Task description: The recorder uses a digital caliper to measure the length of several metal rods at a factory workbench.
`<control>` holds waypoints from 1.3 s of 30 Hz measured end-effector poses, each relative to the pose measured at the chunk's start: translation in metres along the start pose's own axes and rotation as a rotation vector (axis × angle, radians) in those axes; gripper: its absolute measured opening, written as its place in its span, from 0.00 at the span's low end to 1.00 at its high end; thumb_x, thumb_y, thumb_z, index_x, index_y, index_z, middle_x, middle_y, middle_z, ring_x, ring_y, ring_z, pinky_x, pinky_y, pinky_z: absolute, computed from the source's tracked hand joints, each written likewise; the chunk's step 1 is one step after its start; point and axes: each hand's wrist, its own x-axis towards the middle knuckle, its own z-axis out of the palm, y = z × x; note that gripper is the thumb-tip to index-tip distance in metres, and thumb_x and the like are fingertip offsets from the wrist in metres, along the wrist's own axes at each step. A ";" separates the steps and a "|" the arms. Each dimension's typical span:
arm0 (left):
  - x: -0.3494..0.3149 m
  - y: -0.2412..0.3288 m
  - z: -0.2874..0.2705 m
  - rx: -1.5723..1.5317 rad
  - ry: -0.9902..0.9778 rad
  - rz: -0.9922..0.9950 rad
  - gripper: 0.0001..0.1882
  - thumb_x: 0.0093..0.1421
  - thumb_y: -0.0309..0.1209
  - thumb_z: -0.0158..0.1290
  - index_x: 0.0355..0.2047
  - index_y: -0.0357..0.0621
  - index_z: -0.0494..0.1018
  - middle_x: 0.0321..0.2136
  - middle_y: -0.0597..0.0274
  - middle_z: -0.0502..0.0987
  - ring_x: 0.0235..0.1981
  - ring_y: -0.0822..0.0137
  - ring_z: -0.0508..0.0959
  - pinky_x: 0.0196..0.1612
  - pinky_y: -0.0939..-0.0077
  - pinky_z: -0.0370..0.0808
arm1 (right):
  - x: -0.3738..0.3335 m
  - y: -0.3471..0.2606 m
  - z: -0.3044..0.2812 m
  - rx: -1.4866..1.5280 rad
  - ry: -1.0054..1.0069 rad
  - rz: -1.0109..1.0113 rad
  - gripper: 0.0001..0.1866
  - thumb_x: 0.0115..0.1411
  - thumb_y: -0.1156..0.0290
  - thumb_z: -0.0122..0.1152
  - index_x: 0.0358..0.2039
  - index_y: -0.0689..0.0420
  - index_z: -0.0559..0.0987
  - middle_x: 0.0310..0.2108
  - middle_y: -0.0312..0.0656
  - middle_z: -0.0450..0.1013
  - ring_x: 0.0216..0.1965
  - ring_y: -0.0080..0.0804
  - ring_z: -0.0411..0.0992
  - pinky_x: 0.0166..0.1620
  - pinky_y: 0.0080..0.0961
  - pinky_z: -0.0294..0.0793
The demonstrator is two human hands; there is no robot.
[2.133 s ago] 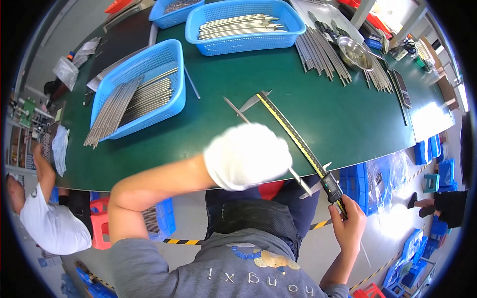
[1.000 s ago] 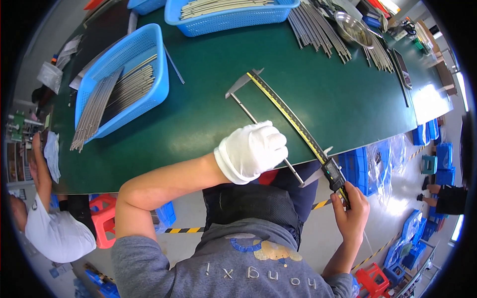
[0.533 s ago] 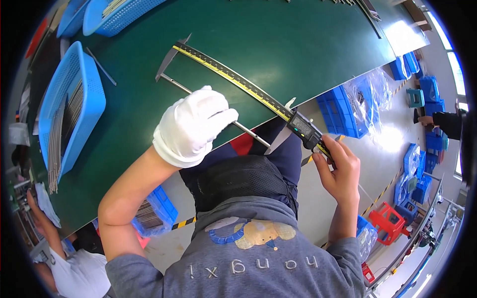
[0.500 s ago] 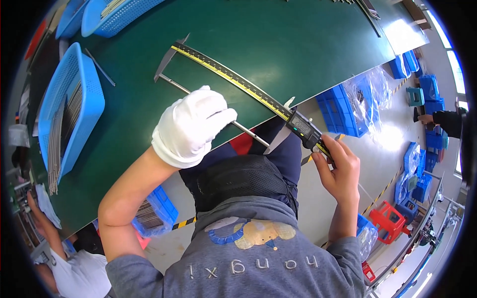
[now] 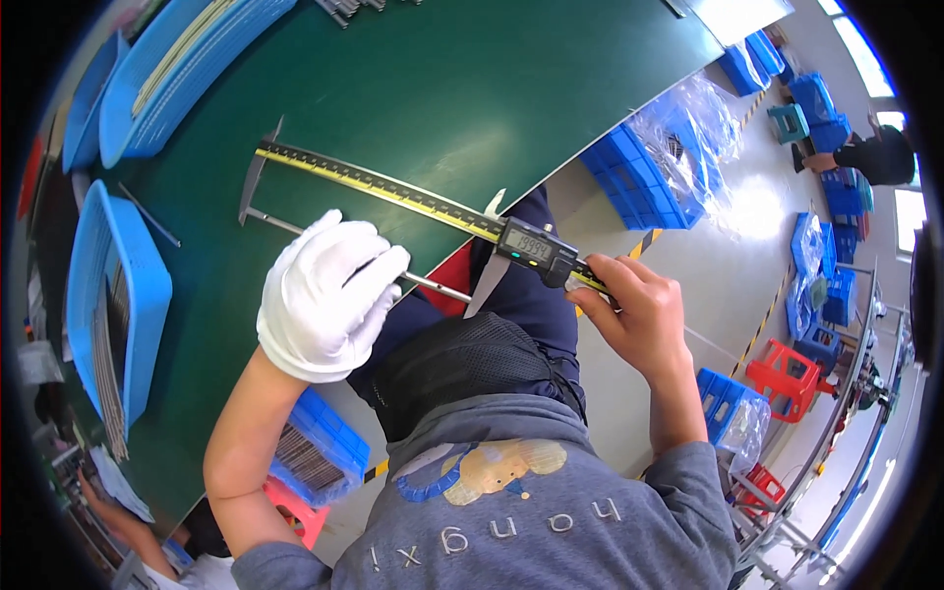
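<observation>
In a white glove, my left hand [image 5: 329, 295] is closed around the middle of a thin metal rod [image 5: 438, 286]. The rod spans the long jaws of a digital caliper [image 5: 379, 187], one end at the fixed jaw and the other at the sliding jaw; whether both ends touch is too fine to tell. Bare, my right hand [image 5: 639, 310] pinches the caliper's beam with thumb and fingers, just beyond the display [image 5: 536, 251]. The caliper lies across the edge of the green table [image 5: 472, 88], its display end hanging over my lap.
Blue baskets of rods [image 5: 147, 285] stand at the table's left, with a loose rod [image 5: 149, 214] beside one. More rods [image 5: 349, 10] lie at the far edge. Blue crates [image 5: 644, 177], red stools [image 5: 782, 379] and another person [image 5: 870, 155] are on the right.
The view has shifted, and the caliper and both hands appear further left. The sliding jaw now sits up to the rod's near end, where a small gap may have shown before.
</observation>
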 end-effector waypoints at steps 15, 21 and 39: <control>0.003 0.008 0.009 -0.008 -0.087 0.005 0.25 0.33 0.28 0.64 0.37 0.44 0.75 0.38 0.57 0.74 0.42 0.54 0.74 0.47 0.54 0.72 | -0.002 -0.006 -0.002 -0.029 -0.087 0.009 0.22 0.45 0.60 0.69 0.40 0.56 0.76 0.24 0.38 0.72 0.21 0.32 0.74 0.23 0.25 0.69; 0.004 0.013 0.020 0.084 -0.049 0.102 0.13 0.44 0.27 0.55 0.34 0.44 0.75 0.38 0.56 0.75 0.43 0.56 0.75 0.48 0.58 0.72 | 0.004 -0.009 -0.002 -0.048 -0.064 0.020 0.18 0.47 0.58 0.67 0.35 0.55 0.76 0.22 0.39 0.71 0.20 0.36 0.72 0.22 0.30 0.68; 0.099 -0.205 -0.067 0.541 -0.047 -0.919 0.17 0.55 0.33 0.46 0.44 0.46 0.76 0.41 0.51 0.77 0.41 0.51 0.77 0.42 0.60 0.74 | 0.004 -0.007 0.004 0.004 -0.037 0.006 0.16 0.47 0.59 0.68 0.28 0.57 0.77 0.18 0.38 0.70 0.16 0.33 0.70 0.21 0.28 0.67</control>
